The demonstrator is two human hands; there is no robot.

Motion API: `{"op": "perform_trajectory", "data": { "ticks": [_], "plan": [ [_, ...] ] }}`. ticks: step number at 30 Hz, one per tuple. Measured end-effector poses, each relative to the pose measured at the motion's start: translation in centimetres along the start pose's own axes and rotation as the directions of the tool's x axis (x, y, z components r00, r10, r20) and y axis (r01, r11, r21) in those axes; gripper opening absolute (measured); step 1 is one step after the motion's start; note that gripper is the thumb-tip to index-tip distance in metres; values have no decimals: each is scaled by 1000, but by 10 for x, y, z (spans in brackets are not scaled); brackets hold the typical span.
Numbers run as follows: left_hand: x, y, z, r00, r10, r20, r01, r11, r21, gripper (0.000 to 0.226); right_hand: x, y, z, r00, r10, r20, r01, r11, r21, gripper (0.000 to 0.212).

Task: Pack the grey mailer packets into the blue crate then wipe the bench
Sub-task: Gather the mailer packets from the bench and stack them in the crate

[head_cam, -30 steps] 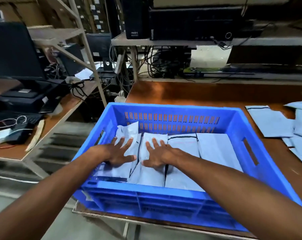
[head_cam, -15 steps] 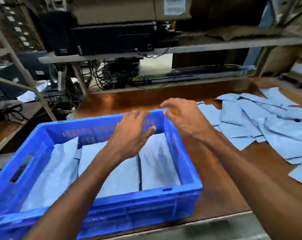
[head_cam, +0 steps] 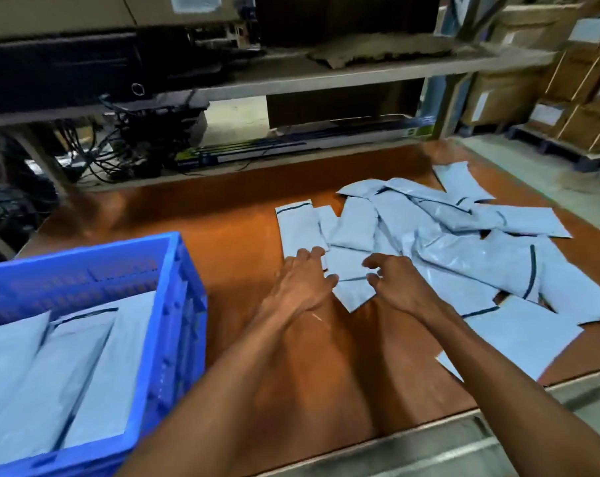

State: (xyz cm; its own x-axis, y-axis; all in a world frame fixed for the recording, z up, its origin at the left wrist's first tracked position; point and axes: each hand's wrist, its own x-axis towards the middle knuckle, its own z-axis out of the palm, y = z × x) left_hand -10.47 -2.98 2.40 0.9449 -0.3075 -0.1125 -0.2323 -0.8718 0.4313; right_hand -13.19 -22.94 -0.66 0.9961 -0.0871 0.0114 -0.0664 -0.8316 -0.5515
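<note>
Two hands: both stretched toward 12 o'clock over the counter [head_cam: 236, 242], side by side at the near edge of the loose packets.
Left hand [head_cam: 300, 285]: fingers straight and slightly spread, with the tips lying on the near end of a long packet [head_cam: 297, 232]. It holds nothing.
Right hand [head_cam: 400, 287]: fingers half curled like a claw, thumb and forefinger apart over a small packet [head_cam: 348, 270]. Whether they touch or pinch it cannot be told.
Grey mailer packets [head_cam: 457, 235]: many, overlapping in a loose heap on the counter, from 12 to 3 o'clock of the hands. Dark seal strips cross their ends.
Blue crate [head_cam: 185, 304]: at 8 o'clock on the counter's left end, well apart from the heap. Several packed mailers [head_cam: 78, 380] lie inside it side by side.
Shelf [head_cam: 326, 77]: at 12 o'clock beyond the counter, with a black equipment case [head_cam: 61, 67] and a cable tangle [head_cam: 116, 149] at 10 o'clock.
Cartons [head_cam: 580, 84]: stacked at 2 o'clock, with white labels stuck on them.
Writing: the carton labels are too blurred to read.
</note>
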Motion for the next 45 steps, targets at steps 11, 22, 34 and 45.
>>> {"op": "perform_trajectory", "data": {
  "ticks": [11,22,34,45],
  "plan": [
    [140,-45,56,990,-132,49,120,973,197,80,140,29,30,991,-9,137,60,927,-369,62],
    [40,-69,87,991,-132,16,128,978,162,56,50,31,61,990,-133,43,140,950,-280,41],
    [-89,-77,107,915,-285,-286,317,946,72,76,-72,-2,75,994,-93,-57,70,944,-322,60],
    [-80,-66,123,960,-194,-203,254,910,329,61,-89,-29,113,990,-29,135,82,911,-405,82]
  ]
}}
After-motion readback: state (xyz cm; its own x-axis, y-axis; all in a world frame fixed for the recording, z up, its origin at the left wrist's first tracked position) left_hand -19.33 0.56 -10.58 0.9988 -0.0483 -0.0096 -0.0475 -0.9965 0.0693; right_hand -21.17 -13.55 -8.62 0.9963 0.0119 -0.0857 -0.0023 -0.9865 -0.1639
